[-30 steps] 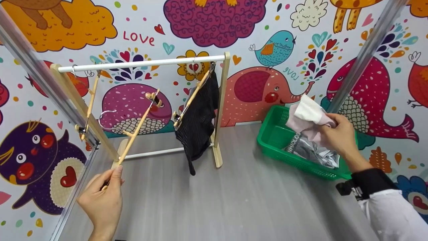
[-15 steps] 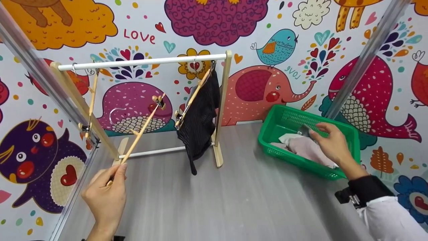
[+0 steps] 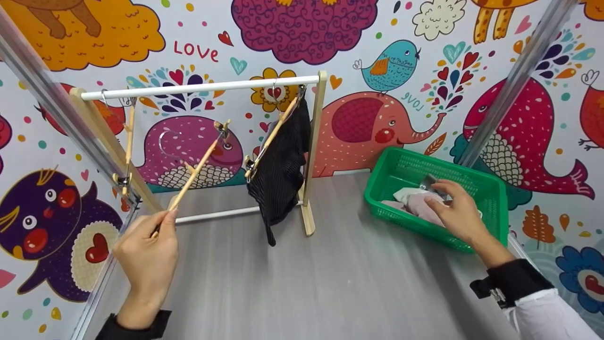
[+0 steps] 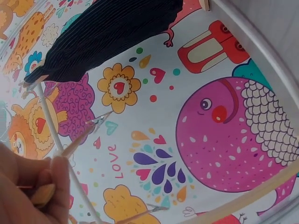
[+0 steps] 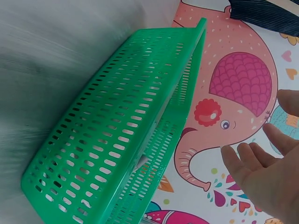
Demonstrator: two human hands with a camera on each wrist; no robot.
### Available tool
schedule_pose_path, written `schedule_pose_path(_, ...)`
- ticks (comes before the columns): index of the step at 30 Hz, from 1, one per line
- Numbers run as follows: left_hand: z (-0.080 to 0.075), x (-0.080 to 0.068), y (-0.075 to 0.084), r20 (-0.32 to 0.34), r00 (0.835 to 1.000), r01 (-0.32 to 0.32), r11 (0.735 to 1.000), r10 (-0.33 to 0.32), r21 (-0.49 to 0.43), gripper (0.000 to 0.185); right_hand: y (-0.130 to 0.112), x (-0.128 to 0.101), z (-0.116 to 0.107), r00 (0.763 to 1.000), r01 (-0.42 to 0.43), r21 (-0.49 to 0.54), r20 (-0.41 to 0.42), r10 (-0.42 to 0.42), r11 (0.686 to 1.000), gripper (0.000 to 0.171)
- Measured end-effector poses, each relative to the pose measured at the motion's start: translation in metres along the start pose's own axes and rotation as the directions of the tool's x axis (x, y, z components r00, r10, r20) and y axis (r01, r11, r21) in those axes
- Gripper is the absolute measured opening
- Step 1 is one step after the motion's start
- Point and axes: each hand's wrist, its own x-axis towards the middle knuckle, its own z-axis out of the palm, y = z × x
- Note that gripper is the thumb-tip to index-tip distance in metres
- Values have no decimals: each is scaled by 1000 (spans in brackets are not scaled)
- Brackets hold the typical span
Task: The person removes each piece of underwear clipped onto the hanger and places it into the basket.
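While one end of a wooden hanger (image 3: 196,167) is pinched in the left hand (image 3: 147,257), the hanger is held tilted in front of the small clothes rack (image 3: 200,88), where a black garment (image 3: 281,170) is hung. The right hand (image 3: 455,212) is spread with relaxed fingers, nothing gripped, over the pale clothes (image 3: 415,200) lying in the green basket (image 3: 490,189) on the grey table (image 3: 302,283).

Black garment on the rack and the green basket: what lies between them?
Head view: only the rack's wooden end post and bare grey tabletop separate black garment from green basket.
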Motion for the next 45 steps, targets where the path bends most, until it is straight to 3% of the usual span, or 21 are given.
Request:
schedule_pose_path(14, 13, 38, 7, -57, 998, -24, 999, 26, 40, 7, -7, -12, -2, 999, 20, -22, 40, -19, 1000, 43)
schedule_pose_path(28, 33, 73, 8, -11, 998, -54, 993, 55, 108, 9, -13, -27, 7, 997, 30, -10, 74, -29, 1000, 46)
schedule_pose_path(36, 46, 82, 1, 50, 996, -74, 986, 67, 149, 14, -17, -32, 12, 995, 33, 17, 89, -34, 999, 47)
schedule_pose_path(45, 53, 78, -3, 83, 996, -52, 987, 39, 153, 14, -11, -32, 16, 994, 36, 19, 98, -38, 999, 48)
